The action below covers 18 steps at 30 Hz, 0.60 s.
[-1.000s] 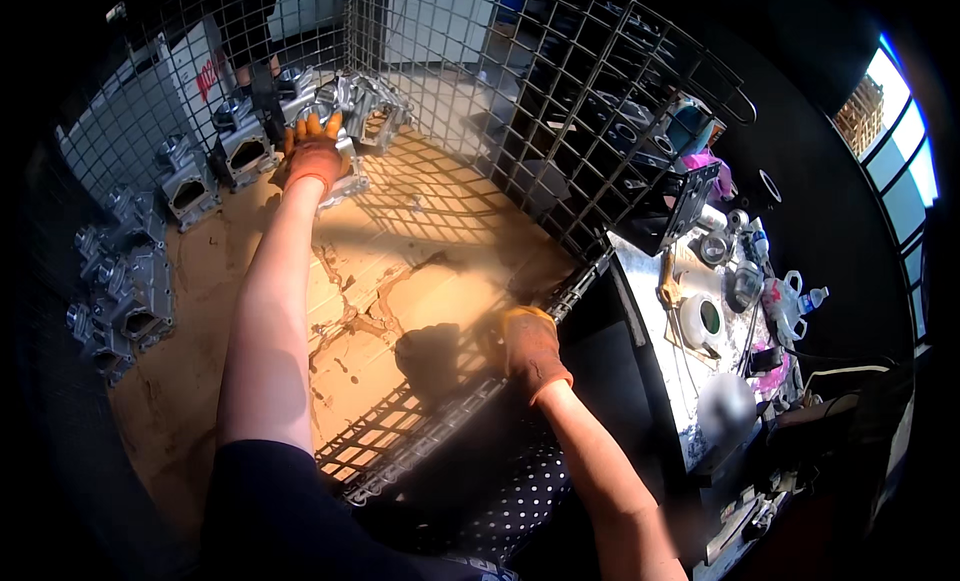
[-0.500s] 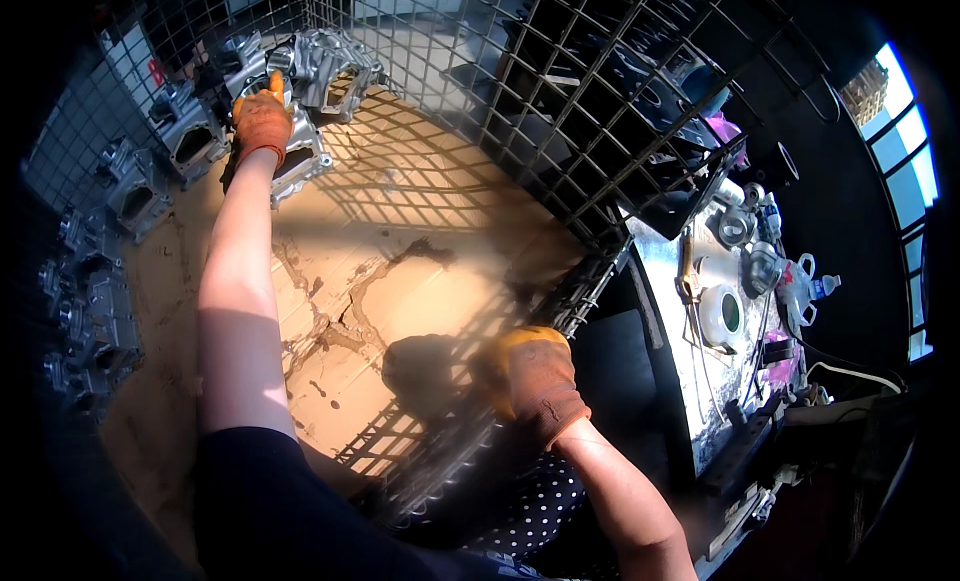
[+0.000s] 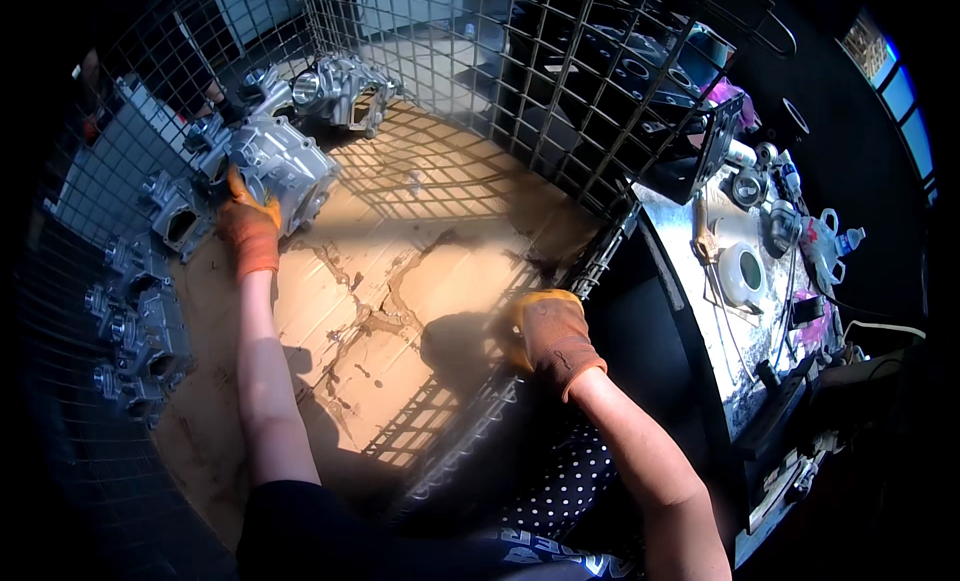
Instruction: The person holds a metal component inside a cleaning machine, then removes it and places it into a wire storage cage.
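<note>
My left hand (image 3: 250, 226), in an orange work glove, is closed on the near side of a silvery cast-metal housing (image 3: 290, 166) at the back left of a wire cage. The housing is tilted, its broad ribbed face turned up. My right hand (image 3: 555, 336), gloved alike, is wrapped round the top edge of the cage's near wire side (image 3: 470, 431); its fingertips are partly hidden. Beyond the held piece stands another metal housing (image 3: 345, 91), and several more (image 3: 150, 331) line the left side. Beneath them lies stained brown cardboard (image 3: 430, 281).
Wire mesh walls (image 3: 420, 41) rise at the back and left. To the right, a metal-topped bench (image 3: 715, 361) carries a white ring-shaped part (image 3: 740, 274), a tool with a wooden handle (image 3: 704, 236) and a clear plastic bottle (image 3: 825, 246). Dark equipment stands behind the mesh.
The housing under my left hand has come nearer and tilted, showing its broad face. My left hand has drawn back toward me. The right hand stays on the cage edge while the view shifts.
</note>
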Each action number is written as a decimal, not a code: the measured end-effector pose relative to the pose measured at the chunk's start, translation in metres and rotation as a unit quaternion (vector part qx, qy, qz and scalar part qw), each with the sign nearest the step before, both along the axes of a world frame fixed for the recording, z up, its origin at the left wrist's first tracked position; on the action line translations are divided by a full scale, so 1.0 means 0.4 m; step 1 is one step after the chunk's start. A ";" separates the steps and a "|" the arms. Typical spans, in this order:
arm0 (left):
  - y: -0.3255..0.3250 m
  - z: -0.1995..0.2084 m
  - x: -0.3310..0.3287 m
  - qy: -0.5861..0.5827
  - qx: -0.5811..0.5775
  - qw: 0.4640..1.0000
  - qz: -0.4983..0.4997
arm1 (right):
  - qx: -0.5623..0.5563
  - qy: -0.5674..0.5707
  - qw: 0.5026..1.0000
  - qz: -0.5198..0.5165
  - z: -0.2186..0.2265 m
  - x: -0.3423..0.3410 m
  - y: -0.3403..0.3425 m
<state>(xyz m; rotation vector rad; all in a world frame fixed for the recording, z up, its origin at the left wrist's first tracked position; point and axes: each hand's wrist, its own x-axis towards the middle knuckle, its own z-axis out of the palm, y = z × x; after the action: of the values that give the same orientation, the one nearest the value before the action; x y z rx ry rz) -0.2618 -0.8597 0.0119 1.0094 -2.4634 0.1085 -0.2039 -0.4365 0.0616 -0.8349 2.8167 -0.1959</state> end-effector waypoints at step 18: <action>0.578 0.664 0.471 0.188 0.148 0.767 -0.595 | -0.394 -0.019 0.911 -0.118 -0.012 0.115 0.098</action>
<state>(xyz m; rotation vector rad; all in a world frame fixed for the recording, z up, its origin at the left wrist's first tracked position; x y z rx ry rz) -0.0736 -0.6286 0.2773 -0.5512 -2.2860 -0.8211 -0.1580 -0.3974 0.0569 -0.5757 2.7610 -1.4332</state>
